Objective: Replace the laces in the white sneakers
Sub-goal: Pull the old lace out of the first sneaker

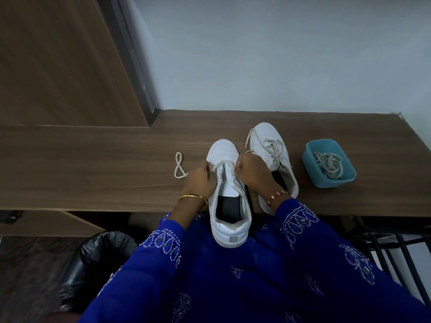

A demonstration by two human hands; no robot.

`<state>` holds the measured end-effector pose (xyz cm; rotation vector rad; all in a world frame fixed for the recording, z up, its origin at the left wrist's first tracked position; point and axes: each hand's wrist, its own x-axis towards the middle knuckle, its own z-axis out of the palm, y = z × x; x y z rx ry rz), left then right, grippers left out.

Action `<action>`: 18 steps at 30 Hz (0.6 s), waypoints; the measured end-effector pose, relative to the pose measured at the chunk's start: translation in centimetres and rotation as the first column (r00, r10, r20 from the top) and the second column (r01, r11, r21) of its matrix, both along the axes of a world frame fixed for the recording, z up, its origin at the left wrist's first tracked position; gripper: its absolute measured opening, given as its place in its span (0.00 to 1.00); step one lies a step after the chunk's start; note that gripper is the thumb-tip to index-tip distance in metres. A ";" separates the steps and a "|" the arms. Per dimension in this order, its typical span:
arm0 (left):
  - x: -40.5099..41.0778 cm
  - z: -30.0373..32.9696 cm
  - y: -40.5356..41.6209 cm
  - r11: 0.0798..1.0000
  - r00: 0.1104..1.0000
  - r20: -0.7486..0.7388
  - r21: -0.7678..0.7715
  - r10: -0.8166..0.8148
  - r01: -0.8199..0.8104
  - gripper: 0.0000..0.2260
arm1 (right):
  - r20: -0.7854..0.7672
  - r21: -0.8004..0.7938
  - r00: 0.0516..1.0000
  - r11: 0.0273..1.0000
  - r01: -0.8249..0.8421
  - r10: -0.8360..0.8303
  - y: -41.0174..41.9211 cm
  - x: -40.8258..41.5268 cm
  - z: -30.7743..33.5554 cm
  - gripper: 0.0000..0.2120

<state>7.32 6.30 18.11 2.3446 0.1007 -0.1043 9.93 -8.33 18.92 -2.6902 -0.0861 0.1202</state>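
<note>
Far left, wooden panel (pixel 58 61) stands against the wall; below it, bin with black liner (pixel 105 257) on the floor. Brown wood-grain surface (pixel 105 164) runs across the view. Loose end of lace (pixel 179 165) lies looped on the surface, just left of the left hand (pixel 198 180). Left hand, gold bangle (pixel 192 197) at wrist, fingers curled, pinching the lace at the lower eyelets on the sneaker's left side. Near sneaker (pixel 229 206) sits between both hands, toe pointing away, heel overhanging the surface edge toward the person's lap; lace crosses only at the eyelets nearest the toe, rest of tongue bare. Right hand (pixel 251 173), beaded bracelet (pixel 277 197) at wrist, fingers curled, pinching the other lace end at the sneaker's right side. Blue embroidered sleeves (pixel 303 229) on both arms. Second sneaker (pixel 270 148) lies just beside, right of the right hand, partly hidden by it, laces loose and tangled over its top. Further right, apart from it, blue tub (pixel 312 157) holding a bundle of laces (pixel 328 164). Bottom right, dark metal rack (pixel 396 257).
</note>
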 end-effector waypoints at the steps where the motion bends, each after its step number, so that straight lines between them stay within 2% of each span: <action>1: 0.0 0.3 0.0 0.999 1.000 0.024 -0.042 0.005 -0.004 0.06 | -0.006 0.017 1.000 1.000 0.005 -0.004 -0.1 0.0 0.2 0.10; 3: -0.1 1.2 0.0 0.994 0.998 0.056 -0.107 0.018 -0.012 0.03 | -0.028 0.075 0.999 0.997 0.024 -0.022 -0.2 -0.2 1.0 0.10; 6: -0.4 2.7 0.0 0.992 0.997 0.063 -0.109 -0.051 0.057 0.05 | -0.142 0.207 0.990 0.978 0.006 0.024 -0.4 -0.9 3.4 0.14; 8: -0.5 3.4 0.1 0.977 0.988 0.005 -0.152 -0.152 0.151 0.09 | -0.266 0.311 0.957 0.950 -0.027 0.114 -1.0 -1.6 5.0 0.13; 10: -0.8 4.1 0.2 0.949 0.966 -0.086 -0.226 -0.242 0.218 0.11 | -0.371 0.313 0.908 0.947 -0.073 0.193 -1.7 -2.2 6.0 0.12; 11: -0.7 4.3 0.3 0.951 0.961 -0.090 -0.195 -0.260 0.239 0.11 | -0.380 0.282 0.906 0.956 -0.079 0.187 -1.9 -2.1 6.1 0.11; 12: -0.5 4.5 0.4 0.964 0.965 -0.060 -0.101 -0.254 0.248 0.10 | -0.354 0.246 0.924 0.968 -0.057 0.144 -2.0 -1.8 5.9 0.10; 15: 0.3 4.5 0.4 0.967 0.980 0.041 0.176 -0.192 0.182 0.11 | -0.146 0.144 0.989 0.989 0.040 -0.019 -1.8 -0.5 4.4 0.10; 17: 0.7 4.0 0.4 0.953 0.986 0.034 0.266 -0.161 0.146 0.12 | -0.078 0.137 0.997 0.990 0.031 -0.021 -1.1 0.2 3.2 0.11; 18: 1.0 3.5 0.4 0.942 0.989 0.020 0.306 -0.147 0.134 0.13 | -0.061 0.139 0.998 0.990 0.020 -0.012 -0.7 0.4 2.6 0.08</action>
